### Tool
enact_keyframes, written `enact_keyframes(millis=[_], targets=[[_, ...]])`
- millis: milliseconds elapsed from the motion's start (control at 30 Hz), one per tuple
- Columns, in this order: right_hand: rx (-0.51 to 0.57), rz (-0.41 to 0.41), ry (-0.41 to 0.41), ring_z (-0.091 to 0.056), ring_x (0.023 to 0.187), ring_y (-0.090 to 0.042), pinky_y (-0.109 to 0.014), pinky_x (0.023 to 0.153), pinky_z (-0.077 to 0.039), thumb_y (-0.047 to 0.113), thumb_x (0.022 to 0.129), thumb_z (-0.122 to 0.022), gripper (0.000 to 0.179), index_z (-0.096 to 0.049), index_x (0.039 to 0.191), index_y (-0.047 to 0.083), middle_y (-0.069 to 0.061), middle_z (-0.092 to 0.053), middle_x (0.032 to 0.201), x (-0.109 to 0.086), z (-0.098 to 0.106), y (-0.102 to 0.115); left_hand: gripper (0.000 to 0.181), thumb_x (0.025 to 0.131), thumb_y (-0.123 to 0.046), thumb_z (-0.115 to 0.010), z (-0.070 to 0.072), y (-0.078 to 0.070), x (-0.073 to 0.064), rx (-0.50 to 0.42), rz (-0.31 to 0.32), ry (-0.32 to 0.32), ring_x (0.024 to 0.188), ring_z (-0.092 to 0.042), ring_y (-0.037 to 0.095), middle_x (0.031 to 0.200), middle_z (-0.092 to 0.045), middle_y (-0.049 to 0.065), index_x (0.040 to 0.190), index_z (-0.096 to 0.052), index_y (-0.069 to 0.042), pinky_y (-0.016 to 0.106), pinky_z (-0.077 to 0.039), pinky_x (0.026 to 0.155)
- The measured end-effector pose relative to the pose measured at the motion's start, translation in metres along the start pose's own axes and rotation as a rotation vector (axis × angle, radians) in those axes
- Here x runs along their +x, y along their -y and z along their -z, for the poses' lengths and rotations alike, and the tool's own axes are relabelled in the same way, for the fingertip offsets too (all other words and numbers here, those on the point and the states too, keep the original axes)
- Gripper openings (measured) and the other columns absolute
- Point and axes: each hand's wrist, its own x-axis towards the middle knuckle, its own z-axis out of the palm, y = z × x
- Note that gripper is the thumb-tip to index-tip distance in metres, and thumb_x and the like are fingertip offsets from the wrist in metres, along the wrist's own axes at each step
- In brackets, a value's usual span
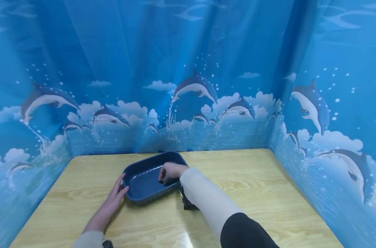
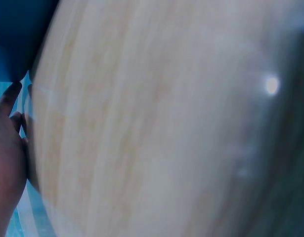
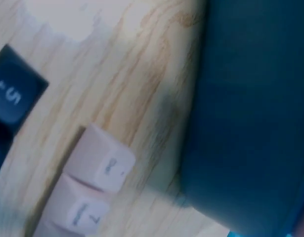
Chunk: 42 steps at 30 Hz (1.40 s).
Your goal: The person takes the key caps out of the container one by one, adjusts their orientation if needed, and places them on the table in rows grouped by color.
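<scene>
A dark blue rectangular dish (image 1: 146,177) sits tilted on the table, its outer wall (image 3: 250,113) filling the right of the right wrist view. My left hand (image 1: 115,194) holds its left end, the thumb at the rim and fingers along the outside. In the left wrist view that hand (image 2: 8,148) touches the dish's underside corner. Inside the dish, my right hand (image 1: 170,172) points down with curled fingers, pinching a small dark piece (image 1: 163,182), mostly hidden. Pale pink keycaps (image 3: 100,160) and a dark keycap marked 5 (image 3: 16,91) lie on the table beside the dish.
The wood-grain table (image 1: 253,193) carries the dish towards its far edge. A blue dolphin-print curtain (image 1: 138,69) stands behind and on both sides. Something black (image 1: 188,202) shows under the right forearm.
</scene>
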Motion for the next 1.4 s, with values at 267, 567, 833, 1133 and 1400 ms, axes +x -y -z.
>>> enact_keyframes(millis=[267, 567, 833, 1133, 1400], targets=[[0.0, 0.034, -0.078, -0.061, 0.08, -0.003, -0.018, 0.071, -0.051, 0.003, 0.081, -0.078, 0.016, -0.076, 0.093, 0.013, 0.011, -0.068, 0.084, -0.011, 0.011, 0.001, 0.064, 0.106, -0.024, -0.038, 0.004, 0.0, 0.0, 0.03, -0.001, -0.003, 0.139, -0.009, 0.055, 0.153, -0.004, 0.038, 0.157, 0.0, -0.014, 0.066, -0.006, 0.11], [0.211, 0.077, -0.176, -0.066, 0.081, -0.008, -0.022, 0.072, -0.055, -0.003, 0.082, -0.076, 0.018, -0.076, 0.097, 0.006, 0.004, -0.071, 0.091, -0.03, 0.023, -0.003, 0.065, 0.107, -0.026, -0.038, 0.005, -0.003, 0.001, 0.022, 0.025, 0.02, 0.14, -0.006, 0.053, 0.155, -0.001, 0.036, 0.157, 0.002, -0.017, 0.066, -0.005, 0.11], [0.232, 0.081, -0.245, -0.064, 0.09, -0.008, -0.023, 0.076, -0.054, 0.003, 0.083, -0.076, 0.022, -0.076, 0.104, 0.012, 0.005, -0.067, 0.1, -0.062, 0.028, -0.008, 0.066, 0.107, -0.026, -0.038, 0.005, -0.004, 0.004, 0.027, 0.017, 0.03, 0.141, -0.005, 0.053, 0.155, 0.001, 0.034, 0.157, 0.003, -0.016, 0.066, -0.004, 0.111], [0.323, 0.116, -0.284, -0.063, 0.089, -0.011, -0.026, 0.076, -0.055, 0.0, 0.085, -0.073, 0.029, -0.072, 0.114, 0.003, 0.002, -0.067, 0.102, -0.109, 0.017, -0.017, 0.064, 0.106, -0.024, -0.038, 0.003, -0.004, 0.001, 0.037, -0.002, 0.016, 0.139, -0.008, 0.056, 0.152, -0.005, 0.04, 0.157, 0.0, -0.013, 0.067, -0.005, 0.11], [0.39, 0.104, -0.358, -0.064, 0.085, -0.013, -0.027, 0.074, -0.056, -0.001, 0.084, -0.073, 0.026, -0.073, 0.11, 0.001, 0.001, -0.068, 0.096, -0.143, 0.005, -0.025, 0.065, 0.106, -0.024, -0.039, 0.002, -0.001, 0.001, 0.02, 0.007, 0.024, 0.14, -0.006, 0.055, 0.153, -0.002, 0.038, 0.157, 0.001, -0.015, 0.068, -0.005, 0.109]])
